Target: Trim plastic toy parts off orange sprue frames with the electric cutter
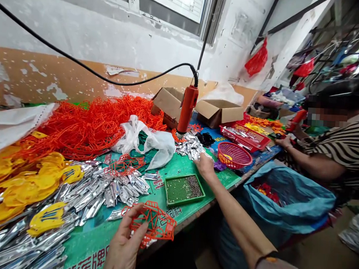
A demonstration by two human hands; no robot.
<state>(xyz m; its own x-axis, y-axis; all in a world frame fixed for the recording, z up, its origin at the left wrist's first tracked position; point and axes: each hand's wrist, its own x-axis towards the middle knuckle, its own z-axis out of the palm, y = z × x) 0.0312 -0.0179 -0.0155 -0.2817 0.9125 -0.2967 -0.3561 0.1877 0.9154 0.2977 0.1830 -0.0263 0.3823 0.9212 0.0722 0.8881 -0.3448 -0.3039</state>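
Observation:
My left hand (124, 244) grips an orange plastic lattice frame (155, 223) near the table's front edge, over a silver piece. My right hand (204, 164) is stretched far out, fingers resting on the green table by a heap of silver chrome parts (191, 146), just beyond a green tray of small screws (184, 189). Whether it holds a piece is not visible. An orange electric screwdriver (186, 111) hangs on a black cable above that heap.
A big pile of orange frames (89, 123) fills the back left, with yellow plastic parts (20, 182) and silver strips (104, 188) in front. A white bag (150, 141), cardboard boxes (218, 110), red baskets (234, 155) and a blue sack (290, 196) surround. A striped-shirted person (332, 150) works at right.

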